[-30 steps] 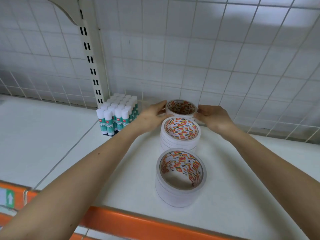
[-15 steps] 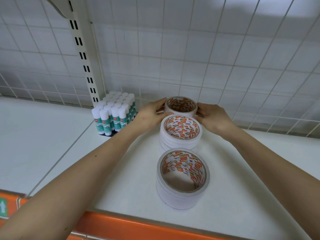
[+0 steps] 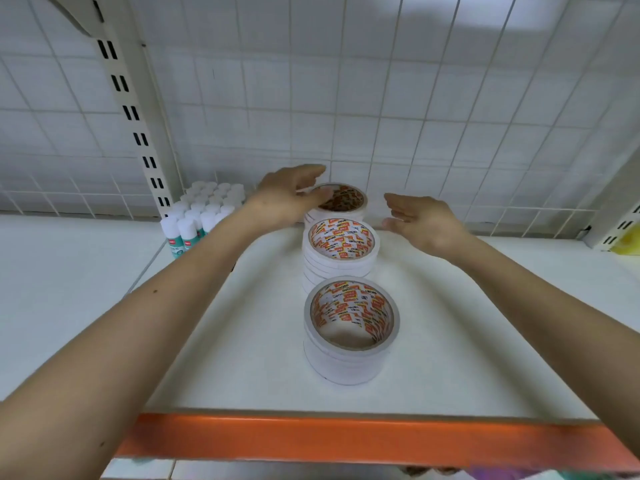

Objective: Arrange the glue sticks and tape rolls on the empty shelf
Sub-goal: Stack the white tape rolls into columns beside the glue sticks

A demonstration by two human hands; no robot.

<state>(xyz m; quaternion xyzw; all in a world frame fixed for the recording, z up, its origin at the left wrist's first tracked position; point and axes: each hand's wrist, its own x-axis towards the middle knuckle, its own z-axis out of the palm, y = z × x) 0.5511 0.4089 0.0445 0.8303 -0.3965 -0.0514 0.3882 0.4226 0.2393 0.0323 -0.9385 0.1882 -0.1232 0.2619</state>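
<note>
The back stack of tape rolls (image 3: pixel 341 202) now stands by itself at the rear of the shelf (image 3: pixel 242 341), close to the wire grid (image 3: pixel 415 98). Half a second ago both hands clasped its sides; that hold has been given up. The left hand (image 3: pixel 287 195) has lifted, and its grip is slack, with the fingers reaching out loosely above the stack's left rim. The thumb overlaps that rim in the head view, so whether it still touches cannot be told. The right hand (image 3: pixel 426 220) has drawn off to the right, apart from the stack, with its grip open and the fingers straight.

In front of it the middle stack (image 3: pixel 341 244) and the front stack (image 3: pixel 351 320) stand in one row running towards the orange strip (image 3: pixel 346 438) on the shelf's front edge. The three sit close together in the row, and the front one is the nearest to the person. The glue sticks (image 3: pixel 204 209) stand upright in a tight block to the left of the row, next to the slotted upright (image 3: pixel 138 116), and neither hand is on them.

The release suggests that the back stack has been put where it belongs. With tape and glue both standing in order on the shelf, the arranging looks done or nearly so. Any remaining work would be a small straightening of the row.
</note>
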